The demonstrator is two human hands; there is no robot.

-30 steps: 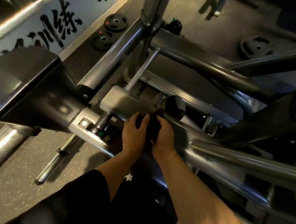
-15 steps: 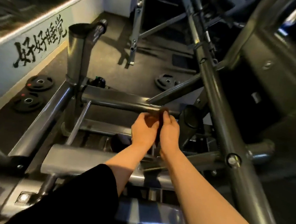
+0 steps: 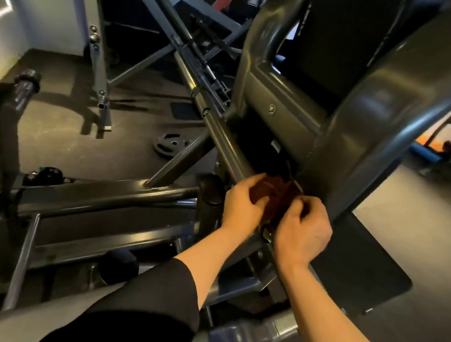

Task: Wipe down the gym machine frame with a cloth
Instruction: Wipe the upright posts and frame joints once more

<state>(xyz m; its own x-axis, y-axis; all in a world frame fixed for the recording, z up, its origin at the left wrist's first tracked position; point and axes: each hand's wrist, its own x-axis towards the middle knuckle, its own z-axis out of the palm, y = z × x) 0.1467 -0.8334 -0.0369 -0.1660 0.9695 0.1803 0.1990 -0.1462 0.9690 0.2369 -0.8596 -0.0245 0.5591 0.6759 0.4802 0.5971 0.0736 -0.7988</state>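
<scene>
A dark brown cloth point(image 3: 277, 196) is held between both hands in the middle of the head view. My left hand point(image 3: 241, 204) grips its left side with curled fingers. My right hand point(image 3: 302, 230) pinches its right edge. Both hands sit just in front of a long diagonal steel tube of the machine frame point(image 3: 221, 140), where it meets a broad curved dark upright point(image 3: 365, 134). The lower part of the cloth is hidden behind my hands.
A horizontal frame beam point(image 3: 100, 197) runs to the left of my hands. A weight plate point(image 3: 170, 143) lies on the rubber floor behind it. A black post cap point(image 3: 210, 188) stands just left of my left hand. A dark floor mat point(image 3: 361, 269) lies on the right.
My view has swung up and to the right across the machine. Both hands have lifted from the low tube to the diagonal tube, and the cloth now shows spread between them.
</scene>
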